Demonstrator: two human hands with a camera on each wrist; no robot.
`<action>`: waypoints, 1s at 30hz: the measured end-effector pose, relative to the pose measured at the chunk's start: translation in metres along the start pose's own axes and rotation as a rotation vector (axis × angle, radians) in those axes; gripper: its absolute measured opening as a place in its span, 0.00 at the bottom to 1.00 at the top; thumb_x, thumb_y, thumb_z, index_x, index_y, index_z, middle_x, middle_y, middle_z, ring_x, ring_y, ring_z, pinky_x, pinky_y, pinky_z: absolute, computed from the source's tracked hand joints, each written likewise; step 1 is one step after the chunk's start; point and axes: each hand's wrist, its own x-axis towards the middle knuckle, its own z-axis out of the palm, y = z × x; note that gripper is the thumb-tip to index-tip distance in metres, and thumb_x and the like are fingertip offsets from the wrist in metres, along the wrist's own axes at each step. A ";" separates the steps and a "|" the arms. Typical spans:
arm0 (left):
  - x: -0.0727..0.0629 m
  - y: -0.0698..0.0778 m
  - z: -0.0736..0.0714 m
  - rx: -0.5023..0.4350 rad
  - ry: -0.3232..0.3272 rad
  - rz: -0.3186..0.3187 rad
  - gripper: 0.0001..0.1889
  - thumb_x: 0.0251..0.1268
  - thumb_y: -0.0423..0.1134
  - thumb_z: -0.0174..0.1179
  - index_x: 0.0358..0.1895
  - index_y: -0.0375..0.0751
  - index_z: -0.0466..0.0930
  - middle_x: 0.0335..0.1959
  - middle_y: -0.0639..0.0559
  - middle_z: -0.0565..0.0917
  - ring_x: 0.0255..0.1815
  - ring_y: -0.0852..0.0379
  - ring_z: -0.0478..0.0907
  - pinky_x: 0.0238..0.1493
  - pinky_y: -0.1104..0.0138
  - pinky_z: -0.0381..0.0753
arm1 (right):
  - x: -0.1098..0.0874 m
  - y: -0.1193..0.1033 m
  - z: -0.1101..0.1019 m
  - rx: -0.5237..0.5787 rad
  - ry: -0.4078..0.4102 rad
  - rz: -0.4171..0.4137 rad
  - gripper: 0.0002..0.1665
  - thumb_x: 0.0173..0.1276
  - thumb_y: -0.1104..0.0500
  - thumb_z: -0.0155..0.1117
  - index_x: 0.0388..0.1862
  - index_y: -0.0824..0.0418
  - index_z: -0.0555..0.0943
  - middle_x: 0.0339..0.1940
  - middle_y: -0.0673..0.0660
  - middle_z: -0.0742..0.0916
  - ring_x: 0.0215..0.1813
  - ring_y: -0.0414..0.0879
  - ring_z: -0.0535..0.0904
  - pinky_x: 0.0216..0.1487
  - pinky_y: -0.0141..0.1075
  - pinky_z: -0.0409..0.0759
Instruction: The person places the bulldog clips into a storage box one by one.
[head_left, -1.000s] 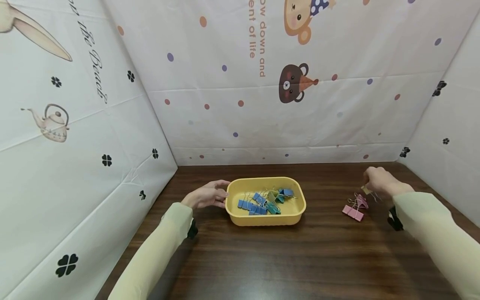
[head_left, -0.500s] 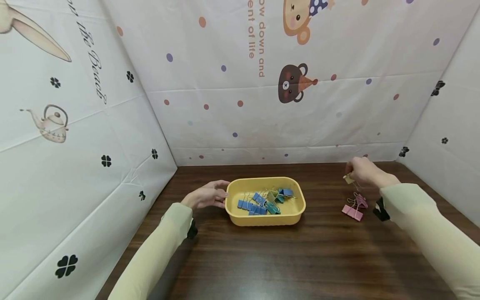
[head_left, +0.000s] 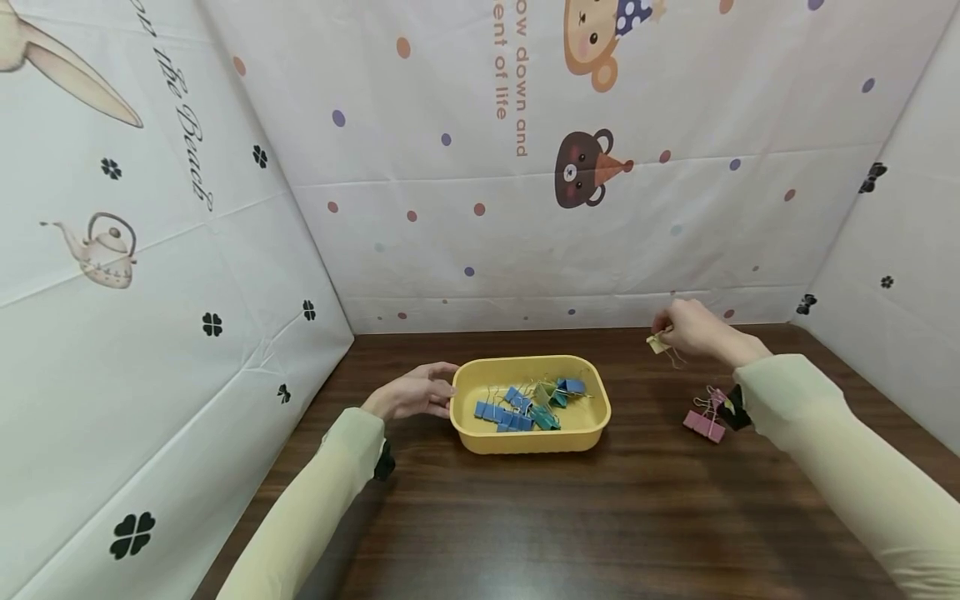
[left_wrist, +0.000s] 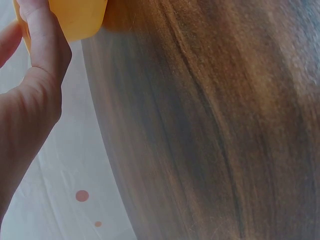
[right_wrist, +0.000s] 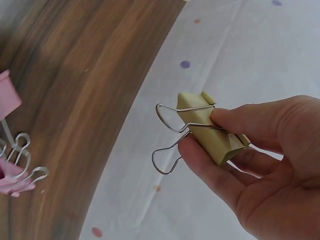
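Note:
A yellow plastic tray [head_left: 531,443] stands mid-table with several blue, teal and olive binder clips [head_left: 514,418] inside. At its left end, my left hand [head_left: 412,390] rests against the rim, fingers fairly straight; the left wrist view shows these fingers [left_wrist: 47,37] touching the tray wall. Above the table to the tray's right, my right hand [head_left: 693,327] pinches a yellow binder clip [right_wrist: 210,135] between thumb and fingers. The clip's two wire handles point away from the palm. A pink binder clip [head_left: 703,426] lies on the table below the right wrist, with another partly hidden behind the wristband.
The dark wooden table [head_left: 540,517] ends at a white printed cloth wall [head_left: 525,250] behind. Similar white cloth sides [head_left: 172,375] stand at left and right.
My right hand has lifted the yellow binder clip from beside the pink clips and carried it leftward, closer to the tray. The left hand and the tray stay in place.

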 end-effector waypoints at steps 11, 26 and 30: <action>0.001 -0.002 0.000 -0.011 0.011 -0.005 0.30 0.71 0.30 0.52 0.73 0.46 0.55 0.50 0.35 0.78 0.42 0.50 0.82 0.45 0.58 0.86 | 0.012 -0.038 0.002 0.005 0.042 -0.112 0.06 0.58 0.71 0.62 0.30 0.68 0.85 0.29 0.61 0.88 0.33 0.53 0.82 0.39 0.48 0.81; 0.000 -0.001 0.000 -0.006 0.006 0.002 0.30 0.71 0.30 0.52 0.73 0.45 0.55 0.54 0.33 0.76 0.41 0.51 0.81 0.44 0.60 0.86 | 0.026 -0.086 0.019 0.055 0.004 -0.195 0.07 0.62 0.71 0.60 0.35 0.67 0.85 0.35 0.63 0.89 0.38 0.54 0.85 0.41 0.47 0.84; 0.000 -0.001 0.000 -0.007 0.002 0.001 0.30 0.71 0.30 0.51 0.73 0.45 0.54 0.55 0.32 0.75 0.41 0.51 0.81 0.44 0.60 0.86 | 0.030 -0.096 0.025 0.071 -0.015 -0.201 0.10 0.62 0.72 0.57 0.36 0.67 0.85 0.37 0.63 0.89 0.37 0.53 0.85 0.41 0.46 0.84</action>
